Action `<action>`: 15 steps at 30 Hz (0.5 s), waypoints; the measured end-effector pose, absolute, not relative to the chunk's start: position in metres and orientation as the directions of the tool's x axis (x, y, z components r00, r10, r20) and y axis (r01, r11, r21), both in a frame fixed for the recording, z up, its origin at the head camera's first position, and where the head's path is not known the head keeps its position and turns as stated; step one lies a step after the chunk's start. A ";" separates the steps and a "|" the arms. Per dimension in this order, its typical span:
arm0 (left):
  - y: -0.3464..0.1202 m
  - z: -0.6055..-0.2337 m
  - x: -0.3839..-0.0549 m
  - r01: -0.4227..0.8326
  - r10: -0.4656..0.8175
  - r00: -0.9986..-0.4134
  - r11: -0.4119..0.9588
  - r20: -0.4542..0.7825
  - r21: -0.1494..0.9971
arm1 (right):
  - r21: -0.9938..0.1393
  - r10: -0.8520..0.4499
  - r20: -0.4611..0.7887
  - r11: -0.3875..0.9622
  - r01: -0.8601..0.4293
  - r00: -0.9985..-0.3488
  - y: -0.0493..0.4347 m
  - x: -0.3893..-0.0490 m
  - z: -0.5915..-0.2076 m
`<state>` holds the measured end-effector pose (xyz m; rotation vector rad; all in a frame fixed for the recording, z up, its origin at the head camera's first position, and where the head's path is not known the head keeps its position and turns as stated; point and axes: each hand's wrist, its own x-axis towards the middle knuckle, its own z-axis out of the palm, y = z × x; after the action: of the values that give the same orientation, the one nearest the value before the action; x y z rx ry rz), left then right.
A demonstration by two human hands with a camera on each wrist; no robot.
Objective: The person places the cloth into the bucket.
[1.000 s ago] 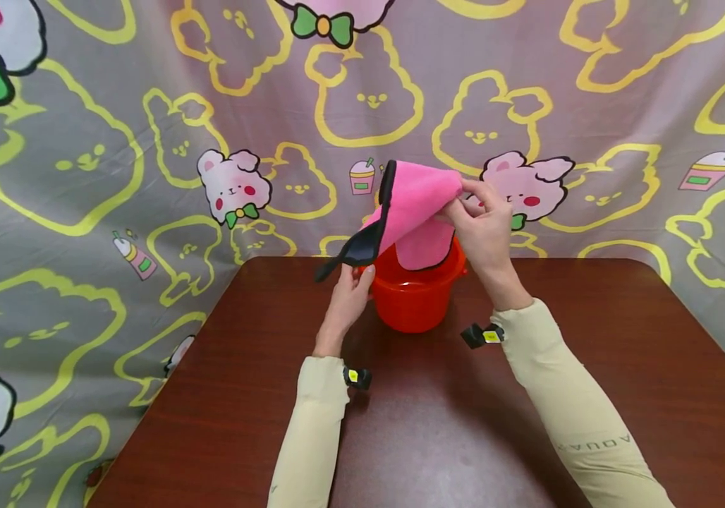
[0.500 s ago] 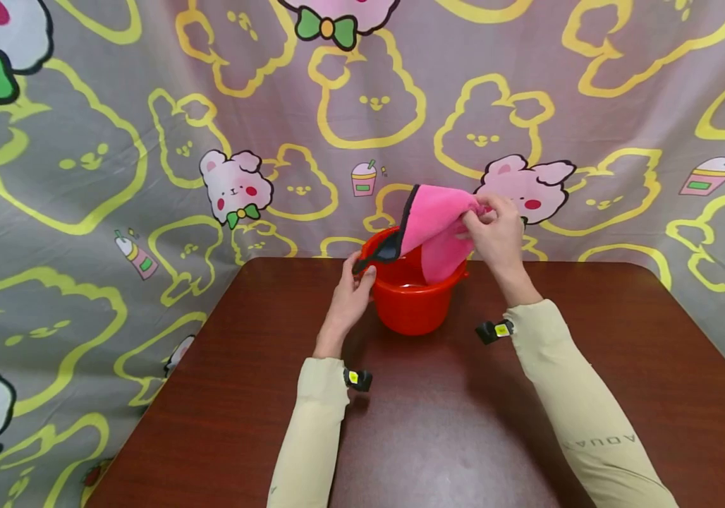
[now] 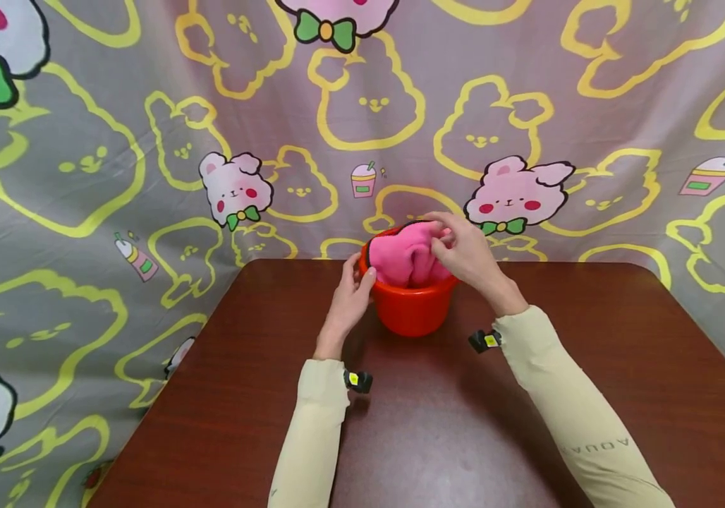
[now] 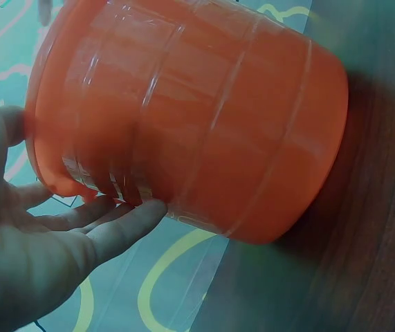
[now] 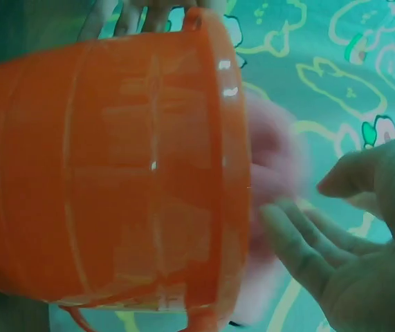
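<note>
A red plastic bucket (image 3: 412, 310) stands upright near the far edge of the table. Bunched in its mouth is a pink cloth (image 3: 394, 257) with black edging, some of it rising above the rim. My left hand (image 3: 348, 300) holds the bucket's left side, thumb at the rim; in the left wrist view its fingers (image 4: 124, 232) lie against the outer wall. Over the right part of the mouth, my right hand (image 3: 470, 254) has its fingertips right at the cloth. Thumb and fingers are spread apart in the right wrist view, beside the blurred cloth (image 5: 273, 149).
The brown wooden table (image 3: 413, 423) reflects light at its front middle. Behind and beside it hangs a grey curtain (image 3: 312, 85) printed with cartoon rabbits. A thin red handle (image 5: 79, 318) shows along the bucket's side. Each wrist carries a small black camera (image 3: 357, 381).
My right hand has brought the pink cloth down into the bucket and let it go; the cloth has bunched up. My left hand has stayed at the bucket's left side.
</note>
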<state>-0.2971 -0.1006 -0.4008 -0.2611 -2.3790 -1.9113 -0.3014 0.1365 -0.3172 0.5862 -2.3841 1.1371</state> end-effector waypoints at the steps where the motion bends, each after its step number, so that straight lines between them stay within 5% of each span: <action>1: -0.100 -0.401 -0.297 0.178 0.084 -0.983 0.204 0.164 0.963 | -0.625 -0.206 0.530 0.561 -0.543 -0.822 0.136 -0.300 -0.316; 15: -0.104 -0.397 -0.297 0.156 0.081 -0.987 0.288 0.138 0.945 | -0.605 -0.185 0.477 0.640 -0.474 -0.859 0.191 -0.292 -0.341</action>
<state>-0.2972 -0.1045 -0.3970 -0.2275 -2.4693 -1.8241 -0.2918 0.1909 -0.3414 0.5235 -2.4894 1.0727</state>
